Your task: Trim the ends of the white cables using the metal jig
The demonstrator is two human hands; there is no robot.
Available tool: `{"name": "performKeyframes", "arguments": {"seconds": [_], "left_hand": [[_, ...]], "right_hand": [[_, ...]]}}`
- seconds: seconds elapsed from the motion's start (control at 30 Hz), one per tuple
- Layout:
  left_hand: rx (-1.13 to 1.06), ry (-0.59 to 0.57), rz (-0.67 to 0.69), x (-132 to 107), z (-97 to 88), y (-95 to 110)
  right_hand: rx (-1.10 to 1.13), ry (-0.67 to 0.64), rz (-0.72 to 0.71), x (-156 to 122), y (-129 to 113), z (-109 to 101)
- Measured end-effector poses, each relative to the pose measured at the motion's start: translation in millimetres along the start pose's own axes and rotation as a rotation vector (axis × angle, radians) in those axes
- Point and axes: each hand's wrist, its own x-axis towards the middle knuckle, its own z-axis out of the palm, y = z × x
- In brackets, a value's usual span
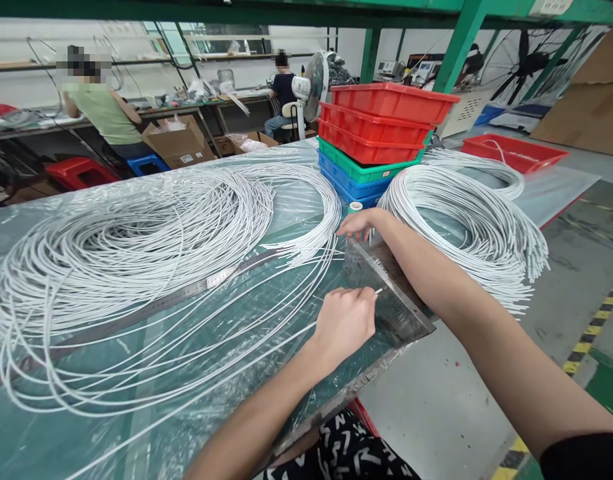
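My left hand [345,319] is closed around a white cable [266,348]. The short cut end of this cable sticks out past the thumb side, close to an upright metal plate [379,283] at the table's front edge. My right hand [360,222] reaches over the far end of that plate, its fingers bent downward and slightly apart, with nothing visible in them. Beside it lie the ends of a smaller cable coil [326,197]. Several loose cables run leftward from there into a large coil [111,233]. A steel ruler [186,291] lies across the table beneath some cables.
Stacked red, green and blue bins [381,127] stand behind my right hand, with a tape roll [355,207] before them. To the right lies a thick cable bundle [466,227] with a red tray [516,152] behind. Two people sit at a far bench near a fan [314,87].
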Motion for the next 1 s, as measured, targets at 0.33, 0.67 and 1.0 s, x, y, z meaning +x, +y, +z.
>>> {"name": "performKeyframes", "arguments": {"seconds": [0.33,0.67,1.0], "left_hand": [[-0.006,-0.009,-0.005,-0.6,0.2,-0.1],[-0.01,-0.049,-0.017,-1.9,1.6,1.1],[-0.01,-0.01,-0.031,2.6,-6.9,-2.4]], "right_hand": [[0.005,-0.012,-0.008,2.6,0.7,-1.8],[-0.001,-0.001,-0.008,-1.4,-1.5,0.1],[-0.016,-0.01,-0.005,-0.9,-2.3,0.4]]}}
